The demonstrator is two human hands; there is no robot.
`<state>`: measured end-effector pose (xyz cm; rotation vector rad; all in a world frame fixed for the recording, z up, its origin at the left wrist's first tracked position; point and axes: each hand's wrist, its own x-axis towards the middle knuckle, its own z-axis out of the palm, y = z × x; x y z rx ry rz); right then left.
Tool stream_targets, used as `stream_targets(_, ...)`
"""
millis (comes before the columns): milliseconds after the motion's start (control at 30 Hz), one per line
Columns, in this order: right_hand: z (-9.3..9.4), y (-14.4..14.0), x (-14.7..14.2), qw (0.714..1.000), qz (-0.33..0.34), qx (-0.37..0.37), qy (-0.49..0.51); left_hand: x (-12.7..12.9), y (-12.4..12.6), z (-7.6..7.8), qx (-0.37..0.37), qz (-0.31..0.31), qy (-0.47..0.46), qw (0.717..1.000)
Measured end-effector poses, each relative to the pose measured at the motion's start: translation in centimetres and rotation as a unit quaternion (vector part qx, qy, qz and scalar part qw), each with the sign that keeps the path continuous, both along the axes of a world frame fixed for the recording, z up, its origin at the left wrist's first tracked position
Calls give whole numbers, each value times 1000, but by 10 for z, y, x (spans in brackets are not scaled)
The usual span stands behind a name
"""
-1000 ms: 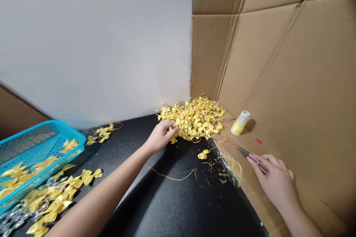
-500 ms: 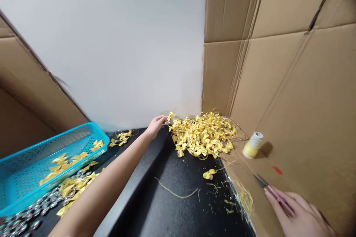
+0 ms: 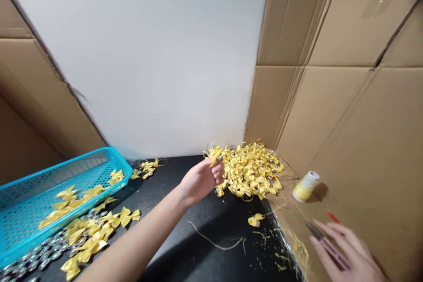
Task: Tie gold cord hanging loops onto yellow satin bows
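Yellow bow [image 3: 214, 155] pinched in left hand [image 3: 201, 179]; scissors [image 3: 325, 244] under right hand [image 3: 350, 257]

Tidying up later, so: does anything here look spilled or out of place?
Yes. Yellow bows and silver rings lie on the black table outside the blue basket. Thread clippings are scattered there, and the thread spool lies tipped on the cardboard.

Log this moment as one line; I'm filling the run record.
left hand: pinching yellow bow | right hand: holding scissors | bow pile: beside left hand
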<state>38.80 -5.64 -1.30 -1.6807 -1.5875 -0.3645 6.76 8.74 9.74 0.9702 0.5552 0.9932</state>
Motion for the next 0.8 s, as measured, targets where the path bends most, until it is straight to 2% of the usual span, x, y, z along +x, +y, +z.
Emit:
stream_targets(33,21,4,-16,997,59,-20,43,0,-9,3,-1,-10,-9,1000)
stream_targets(133,86,21,-81,970,218,-61,88,-1,-31,11,-2,-34,-21,999)
stream_targets(200,119,37,-127,940,304,-61,142,-5,-42,13,2,-37,-12,999)
stream_targets(233,130,45,-148,923,334,-74,173,-9,-47,14,6,-32,-5,999)
stream_targets(300,142,59,-183,893,378,-81,232,-18,-53,15,17,-12,11,1000)
stream_targets(367,143,67,-206,864,402,-85,292,-29,-58,16,27,15,20,999)
stream_targets(500,139,75,-229,778,467,-128,399,-47,-60,18,43,79,32,995)
stream_targets(533,139,76,-233,767,473,-133,413,-51,-59,18,49,97,42,993)
stream_targets(567,140,77,-236,767,470,-130,417,-55,-59,18,62,119,59,989)
stream_targets(600,140,78,-239,781,459,-121,406,-59,-59,18,83,145,85,982)
stream_targets(667,141,81,-244,833,426,-77,344,-71,-58,18,147,207,161,954)
stream_targets(733,142,84,-245,888,391,-5,242,-86,-58,20,206,266,231,913)
stream_targets(800,142,86,-244,916,372,70,133,-103,-57,23,219,293,251,896)
